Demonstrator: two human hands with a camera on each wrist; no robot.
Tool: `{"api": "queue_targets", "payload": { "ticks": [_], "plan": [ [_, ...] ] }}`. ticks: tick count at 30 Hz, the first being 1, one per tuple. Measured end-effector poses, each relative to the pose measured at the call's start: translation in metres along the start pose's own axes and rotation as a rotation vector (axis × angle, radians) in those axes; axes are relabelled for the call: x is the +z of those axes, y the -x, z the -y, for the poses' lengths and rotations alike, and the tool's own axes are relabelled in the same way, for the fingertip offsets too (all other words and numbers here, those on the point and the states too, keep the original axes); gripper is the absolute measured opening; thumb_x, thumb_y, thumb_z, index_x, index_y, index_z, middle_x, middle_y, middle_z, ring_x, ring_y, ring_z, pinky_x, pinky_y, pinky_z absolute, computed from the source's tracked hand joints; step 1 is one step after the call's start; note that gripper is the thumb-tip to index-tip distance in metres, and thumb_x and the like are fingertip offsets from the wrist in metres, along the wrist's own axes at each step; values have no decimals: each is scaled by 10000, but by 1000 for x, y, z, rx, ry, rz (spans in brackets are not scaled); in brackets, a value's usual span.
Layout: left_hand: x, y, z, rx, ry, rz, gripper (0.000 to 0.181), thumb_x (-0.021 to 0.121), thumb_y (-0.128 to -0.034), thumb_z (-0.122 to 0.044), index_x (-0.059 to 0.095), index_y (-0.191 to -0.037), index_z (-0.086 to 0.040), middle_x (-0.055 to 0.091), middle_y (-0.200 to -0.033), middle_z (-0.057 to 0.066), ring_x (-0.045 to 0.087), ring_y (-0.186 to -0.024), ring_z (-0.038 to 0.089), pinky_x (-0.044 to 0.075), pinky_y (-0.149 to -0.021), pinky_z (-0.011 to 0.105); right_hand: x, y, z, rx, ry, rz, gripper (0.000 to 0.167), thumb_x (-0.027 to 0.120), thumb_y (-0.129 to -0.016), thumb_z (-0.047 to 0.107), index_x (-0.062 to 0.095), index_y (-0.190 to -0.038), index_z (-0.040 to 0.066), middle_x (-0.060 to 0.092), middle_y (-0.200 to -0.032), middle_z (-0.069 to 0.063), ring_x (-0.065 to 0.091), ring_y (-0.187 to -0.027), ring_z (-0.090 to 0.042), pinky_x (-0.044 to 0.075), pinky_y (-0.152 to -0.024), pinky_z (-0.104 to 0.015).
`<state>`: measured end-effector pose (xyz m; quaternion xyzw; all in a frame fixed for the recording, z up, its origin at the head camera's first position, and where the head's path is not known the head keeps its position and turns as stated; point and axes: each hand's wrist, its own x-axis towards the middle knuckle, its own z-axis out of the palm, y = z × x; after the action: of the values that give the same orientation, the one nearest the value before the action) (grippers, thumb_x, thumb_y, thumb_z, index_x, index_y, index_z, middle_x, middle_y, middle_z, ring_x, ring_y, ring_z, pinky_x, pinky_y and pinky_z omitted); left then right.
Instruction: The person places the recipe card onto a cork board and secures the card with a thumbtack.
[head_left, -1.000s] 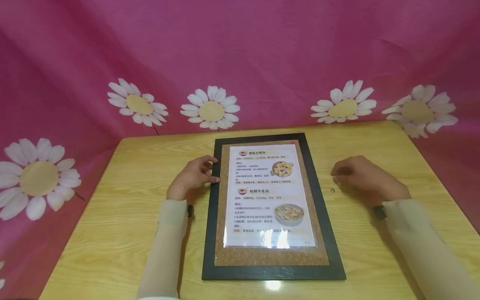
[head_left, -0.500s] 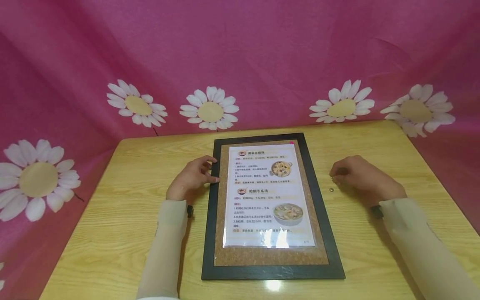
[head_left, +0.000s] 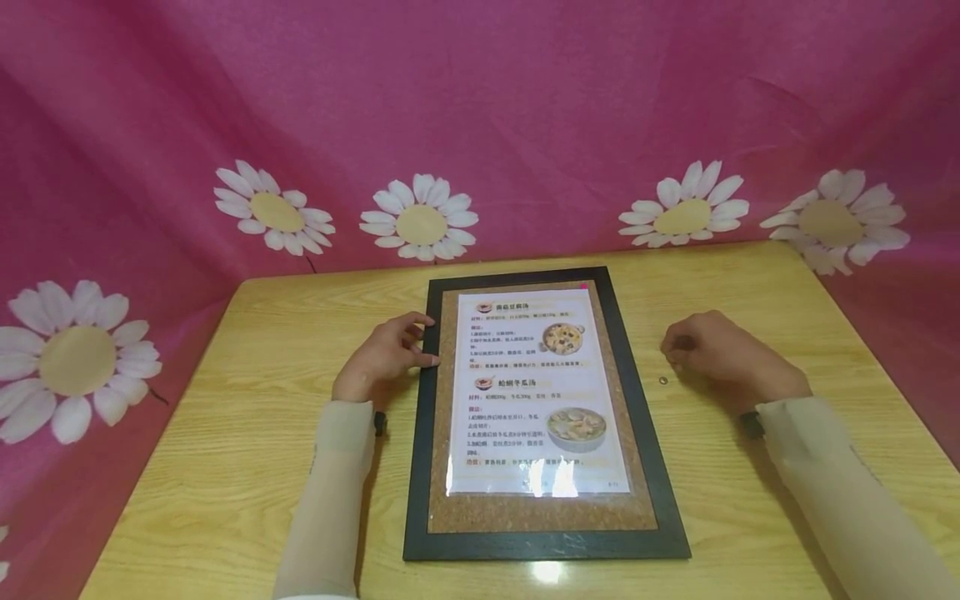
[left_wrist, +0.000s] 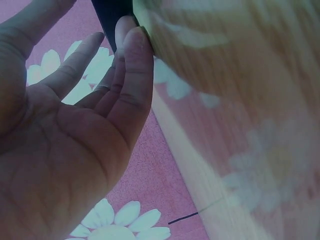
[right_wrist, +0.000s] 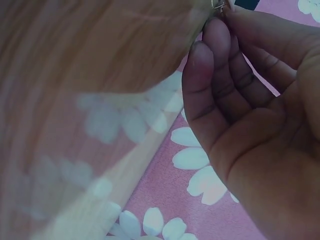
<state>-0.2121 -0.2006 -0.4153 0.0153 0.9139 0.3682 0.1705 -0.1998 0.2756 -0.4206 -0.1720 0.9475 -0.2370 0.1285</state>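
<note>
Glare is whitening the lower sheet, one spot is gleaming on the table — wrist views are looking hazier

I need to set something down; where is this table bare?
Bare wood lies between the left sleeve and the left edge of the table, and between the right hand and the flowered cloth. The middle is crowded: the framed board, left hand at its edge, and a small metal piece by the right hand.

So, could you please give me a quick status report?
Left grip touching left edge of black frame. Right grip curled, contents unclear. Frame flat on table, small ring near right grip.
</note>
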Motion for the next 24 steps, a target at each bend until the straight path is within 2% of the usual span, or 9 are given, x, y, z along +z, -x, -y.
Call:
{"api": "queue_targets", "payload": {
  "ticks": [12,19,24],
  "plan": [
    [1,-1,-1,1,2,8,666,846,-882,-186,519,-1462,-159,565,-1428,181,599,-1120,320,523,-1047,474,1,-1,-1,35,22,-13,71,714,-948,82,752,-966,138,680,-928,-16,585,-911,-218,505,-821,-384],
    [5,2,-7,24,-58,-4,749,874,-839,-179,505,-1490,-149,582,-1399,196,546,-1204,354,504,-1067,522,1,-1,-1,37,19,-11,73,721,-947,83,755,-970,143,686,-939,-23,588,-917,-225,509,-824,-383],
    [7,2,-8,33,-73,-6,779,890,-812,-160,505,-1489,-145,595,-1376,200,561,-1192,356,505,-1067,528,1,-1,-1,35,30,-10,43,725,-950,104,753,-971,129,683,-926,-16,587,-906,-220,506,-821,-383]
  ]
}}
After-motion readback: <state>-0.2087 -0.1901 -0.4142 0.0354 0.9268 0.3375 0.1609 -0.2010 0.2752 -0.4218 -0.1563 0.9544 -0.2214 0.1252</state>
